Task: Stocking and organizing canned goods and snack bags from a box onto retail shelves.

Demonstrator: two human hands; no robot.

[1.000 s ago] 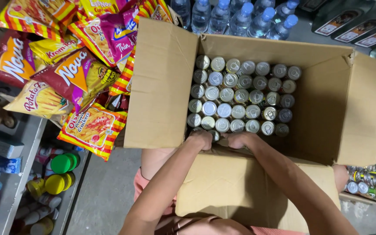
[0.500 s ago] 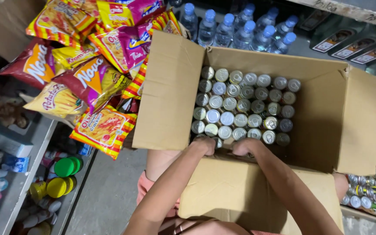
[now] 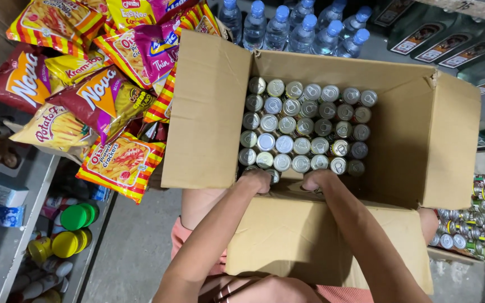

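Both hands curl into the near row of cans (image 3: 304,129) inside the open cardboard box (image 3: 422,140): the left hand (image 3: 258,180) and right hand (image 3: 316,179) each seem closed on a can, though fingertips are hidden. Lifting blind could topple neighbouring cans. Snack bags (image 3: 96,95) hang beyond the left hand.

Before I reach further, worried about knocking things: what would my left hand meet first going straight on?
Likely the nearest row of cans in the cardboard box; the left hand sits at the box's near edge, though depth is unclear.
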